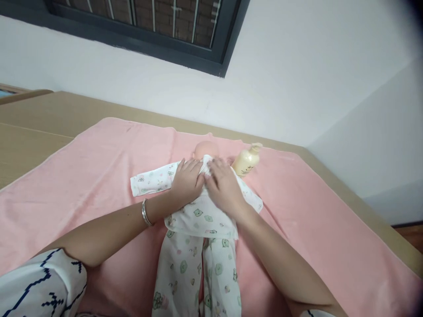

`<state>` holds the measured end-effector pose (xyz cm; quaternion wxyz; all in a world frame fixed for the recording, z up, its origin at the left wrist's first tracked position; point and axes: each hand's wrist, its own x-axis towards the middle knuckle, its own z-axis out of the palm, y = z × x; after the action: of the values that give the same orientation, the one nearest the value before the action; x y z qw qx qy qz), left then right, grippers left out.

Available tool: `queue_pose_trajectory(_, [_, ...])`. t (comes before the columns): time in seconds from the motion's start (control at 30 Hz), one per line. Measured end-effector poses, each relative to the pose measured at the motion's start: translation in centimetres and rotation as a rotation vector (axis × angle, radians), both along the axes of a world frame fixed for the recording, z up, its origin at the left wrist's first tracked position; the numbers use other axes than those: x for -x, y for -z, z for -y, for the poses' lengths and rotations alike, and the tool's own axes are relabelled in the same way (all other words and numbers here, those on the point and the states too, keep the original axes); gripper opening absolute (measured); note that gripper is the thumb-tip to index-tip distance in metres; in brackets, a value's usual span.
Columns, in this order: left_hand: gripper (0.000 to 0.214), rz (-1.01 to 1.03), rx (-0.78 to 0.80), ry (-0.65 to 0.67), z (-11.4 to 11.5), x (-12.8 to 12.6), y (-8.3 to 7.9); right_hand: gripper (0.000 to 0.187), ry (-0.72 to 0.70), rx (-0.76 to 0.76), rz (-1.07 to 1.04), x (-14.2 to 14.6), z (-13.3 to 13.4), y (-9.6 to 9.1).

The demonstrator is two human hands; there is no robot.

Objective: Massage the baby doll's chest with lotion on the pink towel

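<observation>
A baby doll [205,149] lies on its back on a pink blanket [99,176], dressed in a white printed top [201,215] and matching trousers [194,273]. Only the top of its bald head shows. My left hand [187,180] rests on the doll's chest and shoulder, fingers together and pressing on the cloth near the collar. My right hand [224,185] lies beside it on the other shoulder, fingers flat on the fabric. A silver bangle [146,213] circles my left wrist.
A cream pump bottle [246,161] lies on the blanket just right of the doll's head. The blanket covers a tan table [39,127] set against a white wall. A dark-framed window [148,26] is above.
</observation>
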<state>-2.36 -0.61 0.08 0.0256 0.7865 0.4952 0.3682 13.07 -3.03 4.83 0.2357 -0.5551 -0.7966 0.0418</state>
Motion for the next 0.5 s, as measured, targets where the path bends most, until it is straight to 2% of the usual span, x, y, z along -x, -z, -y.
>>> queue_pose_trajectory(0.1, [0.044,0.039,0.018,0.020,-0.04,0.25,0.17,0.052,-0.050,0.051,-0.009,0.82,0.55,0.75])
queue_pose_trajectory(0.27, [0.043,0.099,0.019,0.033,-0.22,0.34,0.50,0.053,0.005,-0.042,-0.070,0.75,0.66,0.64])
queue_pose_trajectory(0.43, [0.042,0.084,0.038,-0.028,-0.30,0.12,0.44,0.050,-0.052,0.061,-0.017,0.90,0.69,1.01])
queue_pose_trajectory(0.5, [0.042,0.069,0.039,-0.024,-0.29,0.09,0.36,0.052,-0.030,0.037,-0.039,0.95,0.80,0.98])
